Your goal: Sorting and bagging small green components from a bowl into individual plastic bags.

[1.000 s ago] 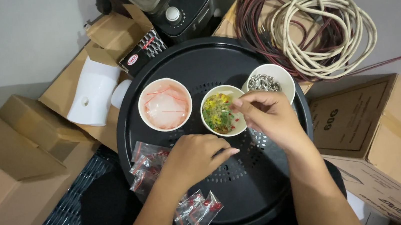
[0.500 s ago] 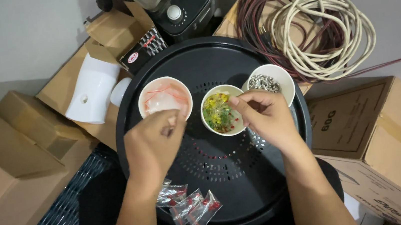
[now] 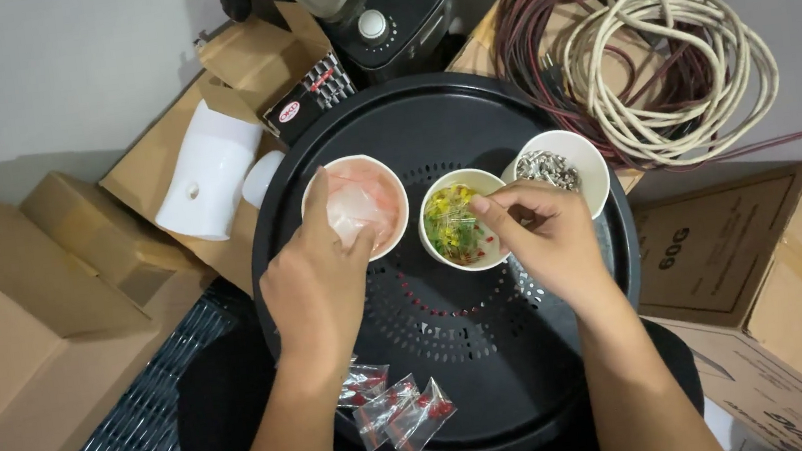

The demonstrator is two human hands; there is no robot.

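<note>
Three white paper bowls stand on a round black tray (image 3: 429, 121). My left hand (image 3: 317, 280) reaches into the left bowl (image 3: 377, 173) and pinches a small clear plastic bag (image 3: 351, 208) from the pile inside. Over the middle bowl (image 3: 431, 210), which is full of small yellow, green and red parts, my right hand (image 3: 543, 234) hovers with fingertips pinched together; whether it holds a part I cannot tell. The right bowl (image 3: 586, 149) contains small grey metal pieces. Several small filled bags (image 3: 397, 409) with red parts lie at the tray's near edge.
Cardboard boxes (image 3: 17, 299) flank the tray on the left, and another box (image 3: 780, 283) is on the right. Coiled red and cream cables (image 3: 651, 36) lie at the back right. A black appliance (image 3: 376, 7) and a white plastic object (image 3: 204, 172) are behind.
My left hand left the filled bags at the tray's near left, moved up to the left bowl and took hold of a clear bag. My right hand stayed at the middle bowl.
</note>
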